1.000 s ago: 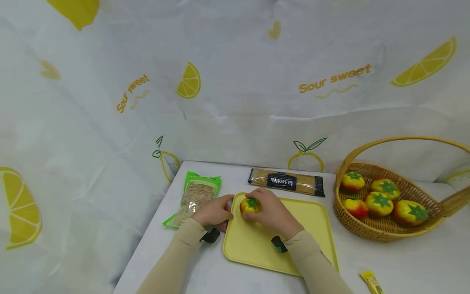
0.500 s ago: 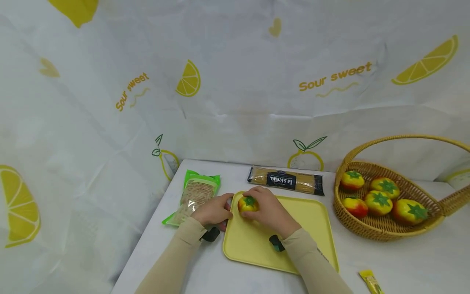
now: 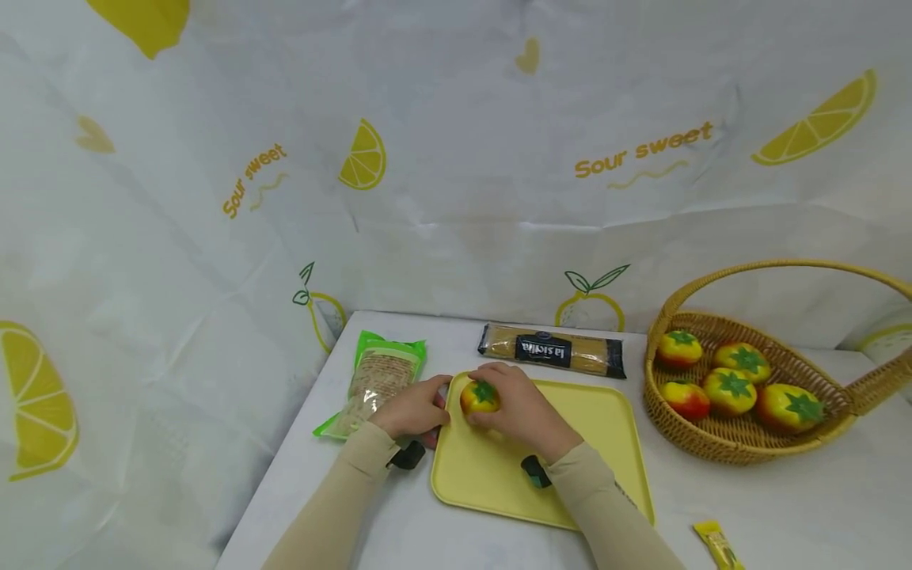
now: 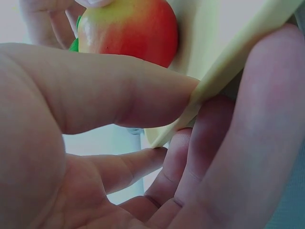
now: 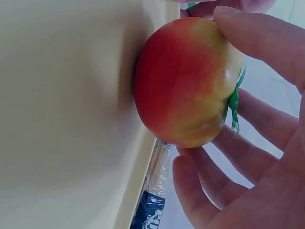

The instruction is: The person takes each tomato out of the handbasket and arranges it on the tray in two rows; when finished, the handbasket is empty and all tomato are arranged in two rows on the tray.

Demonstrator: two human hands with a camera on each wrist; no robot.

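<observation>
Fruit [image 3: 478,399] in right grip [image 3: 525,409], over tray [image 3: 598,435]

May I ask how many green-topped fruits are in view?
6: the held fruit, in the right hand at the left of the tray; in the basket, the back-left fruit, back-middle fruit, front-left fruit, central fruit and rightmost fruit. None seems hidden.

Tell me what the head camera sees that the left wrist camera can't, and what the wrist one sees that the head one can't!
Only the head view shows the wicker basket with five fruits, the long pasta packet, the green-edged packet and the small yellow packet.

Only the left wrist view clearly shows fingers tucked behind the rim of the yellow tray.

Both show the left hand at the tray's edge and the right hand on one fruit.
</observation>
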